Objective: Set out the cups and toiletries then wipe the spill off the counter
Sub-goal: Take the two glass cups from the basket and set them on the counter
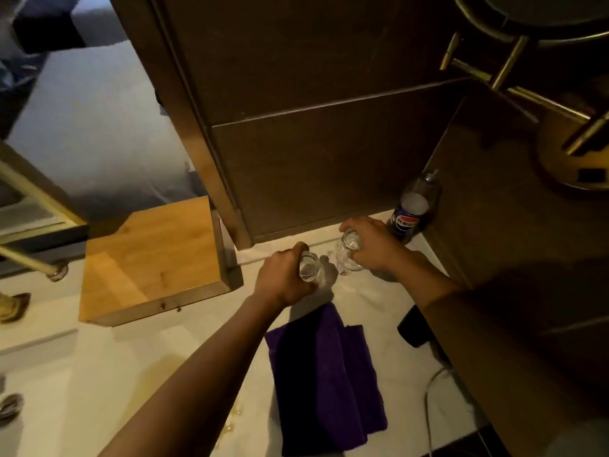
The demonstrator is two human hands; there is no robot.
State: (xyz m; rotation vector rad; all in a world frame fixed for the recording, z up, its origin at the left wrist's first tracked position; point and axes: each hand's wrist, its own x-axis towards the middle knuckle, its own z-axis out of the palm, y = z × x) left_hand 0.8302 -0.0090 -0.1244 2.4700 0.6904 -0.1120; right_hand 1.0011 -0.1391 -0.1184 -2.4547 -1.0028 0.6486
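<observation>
I saw the left hand (283, 282) with its fingers curled tight round a clear glass (309, 270), held near the back of the pale counter (99, 374). At about two o'clock from it, the right hand (370, 245) had its fingers wrapped over a second glass (347, 255), the two glasses just beside each other. A cola bottle (413, 209) stood at one o'clock of the right hand. A purple cloth (324, 380) lay at six o'clock, with spilled drops (232, 418) at its left
</observation>
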